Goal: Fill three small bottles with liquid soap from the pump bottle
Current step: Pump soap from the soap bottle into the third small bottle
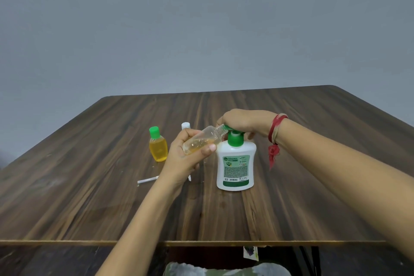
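Note:
A white pump bottle (235, 166) with a green pump head stands upright mid-table. My right hand (243, 122) lies over the pump head, pressing on it. My left hand (187, 157) grips a small clear bottle (202, 142), tilted with its open neck at the pump spout; a little yellow liquid lies inside. To the left stands a small bottle (158, 147) full of yellow soap with a green cap on. Behind my left hand, only the white top of another small bottle (185, 125) shows.
A thin white tube (147, 179) lies on the wooden table (89, 197) in front of the filled bottle. Another small white piece (189, 177) peeks out under my left wrist. A grey wall rises behind the table's far edge.

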`<state>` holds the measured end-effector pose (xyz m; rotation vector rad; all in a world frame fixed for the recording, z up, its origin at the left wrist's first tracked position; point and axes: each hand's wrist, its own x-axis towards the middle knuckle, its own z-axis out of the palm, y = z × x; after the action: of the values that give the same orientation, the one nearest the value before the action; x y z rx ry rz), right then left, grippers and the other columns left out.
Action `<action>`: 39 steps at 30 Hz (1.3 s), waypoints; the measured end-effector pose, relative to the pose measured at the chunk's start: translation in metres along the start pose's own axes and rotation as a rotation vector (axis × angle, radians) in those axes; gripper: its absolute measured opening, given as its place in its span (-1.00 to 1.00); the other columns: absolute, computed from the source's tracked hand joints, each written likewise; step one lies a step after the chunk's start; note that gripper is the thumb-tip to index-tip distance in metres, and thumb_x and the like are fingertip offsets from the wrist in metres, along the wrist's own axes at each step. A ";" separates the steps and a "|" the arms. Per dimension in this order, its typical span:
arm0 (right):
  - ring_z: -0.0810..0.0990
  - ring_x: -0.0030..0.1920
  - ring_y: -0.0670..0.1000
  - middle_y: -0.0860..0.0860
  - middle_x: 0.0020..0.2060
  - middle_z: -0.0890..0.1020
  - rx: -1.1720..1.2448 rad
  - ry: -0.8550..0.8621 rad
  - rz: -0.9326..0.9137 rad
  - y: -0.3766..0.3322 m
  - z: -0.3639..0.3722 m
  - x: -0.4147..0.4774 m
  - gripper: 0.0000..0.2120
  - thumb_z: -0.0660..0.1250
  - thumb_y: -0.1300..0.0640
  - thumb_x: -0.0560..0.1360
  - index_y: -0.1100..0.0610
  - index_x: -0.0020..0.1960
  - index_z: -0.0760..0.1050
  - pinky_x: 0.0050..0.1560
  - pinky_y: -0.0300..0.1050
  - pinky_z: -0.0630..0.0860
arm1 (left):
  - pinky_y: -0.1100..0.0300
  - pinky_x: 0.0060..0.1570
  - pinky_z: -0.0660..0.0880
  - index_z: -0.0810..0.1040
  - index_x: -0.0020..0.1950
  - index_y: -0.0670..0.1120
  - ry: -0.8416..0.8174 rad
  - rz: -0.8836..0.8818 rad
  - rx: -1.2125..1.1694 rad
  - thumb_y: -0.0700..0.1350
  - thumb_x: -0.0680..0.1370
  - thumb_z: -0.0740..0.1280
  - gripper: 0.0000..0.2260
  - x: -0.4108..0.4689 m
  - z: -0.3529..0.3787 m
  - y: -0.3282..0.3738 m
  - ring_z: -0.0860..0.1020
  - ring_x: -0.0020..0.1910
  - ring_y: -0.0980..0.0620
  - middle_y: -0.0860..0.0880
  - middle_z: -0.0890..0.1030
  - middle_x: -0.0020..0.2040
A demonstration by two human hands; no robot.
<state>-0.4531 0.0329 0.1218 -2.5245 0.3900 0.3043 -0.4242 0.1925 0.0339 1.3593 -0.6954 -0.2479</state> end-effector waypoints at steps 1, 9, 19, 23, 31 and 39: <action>0.45 -0.22 0.05 0.12 -0.08 0.55 0.000 -0.002 -0.002 -0.001 0.000 -0.001 -0.77 0.03 0.18 0.53 0.14 -0.03 0.46 -0.13 -0.06 0.41 | 0.40 -0.54 0.27 0.47 -0.06 -0.04 -0.005 0.001 0.003 -0.05 0.27 0.52 -0.66 0.000 0.000 0.000 0.38 -0.53 0.23 0.16 0.54 -0.39; 0.45 -0.24 0.05 0.18 -0.03 0.57 -0.016 0.001 0.004 -0.001 -0.001 0.001 -0.73 0.02 0.20 0.53 0.21 0.04 0.48 -0.17 -0.11 0.45 | 0.41 -0.54 0.28 0.46 -0.07 -0.05 -0.002 0.006 -0.010 -0.04 0.25 0.53 -0.64 0.001 -0.001 0.003 0.38 -0.53 0.24 0.16 0.55 -0.40; 0.44 -0.27 0.07 0.18 -0.11 0.55 -0.046 -0.009 -0.013 -0.002 -0.002 0.004 -0.75 0.02 0.26 0.52 0.22 -0.05 0.48 -0.31 -0.15 0.35 | 0.40 -0.54 0.27 0.46 -0.10 -0.03 -0.001 0.005 -0.015 0.06 0.19 0.50 -0.60 0.001 -0.001 0.002 0.37 -0.53 0.23 0.17 0.53 -0.41; 0.44 -0.30 0.04 0.16 -0.13 0.54 -0.027 0.003 -0.035 -0.004 -0.004 0.005 -0.74 0.01 0.27 0.54 0.22 -0.05 0.48 -0.35 -0.17 0.36 | 0.39 -0.53 0.28 0.46 -0.08 -0.05 0.004 0.009 -0.023 0.07 0.18 0.50 -0.58 0.003 0.000 0.003 0.37 -0.52 0.24 0.16 0.54 -0.41; 0.44 -0.32 0.01 0.10 -0.21 0.53 -0.014 0.007 -0.033 -0.006 -0.004 0.003 -0.74 0.01 0.27 0.56 0.22 -0.06 0.48 -0.36 -0.19 0.34 | 0.39 -0.55 0.26 0.46 -0.10 -0.05 -0.018 0.001 -0.040 -0.06 0.24 0.53 -0.66 0.003 -0.002 0.002 0.35 -0.53 0.24 0.14 0.53 -0.41; 0.42 -0.36 -0.02 0.03 -0.30 0.50 -0.032 0.003 -0.045 -0.008 -0.005 -0.002 -0.72 0.00 0.28 0.56 0.18 -0.18 0.45 -0.41 -0.22 0.32 | 0.39 -0.54 0.28 0.47 -0.10 -0.03 0.002 -0.005 -0.030 0.07 0.18 0.50 -0.60 0.000 0.000 0.002 0.36 -0.52 0.23 0.16 0.55 -0.38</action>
<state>-0.4516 0.0368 0.1300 -2.5618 0.3311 0.2912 -0.4246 0.1928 0.0356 1.3329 -0.6847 -0.2599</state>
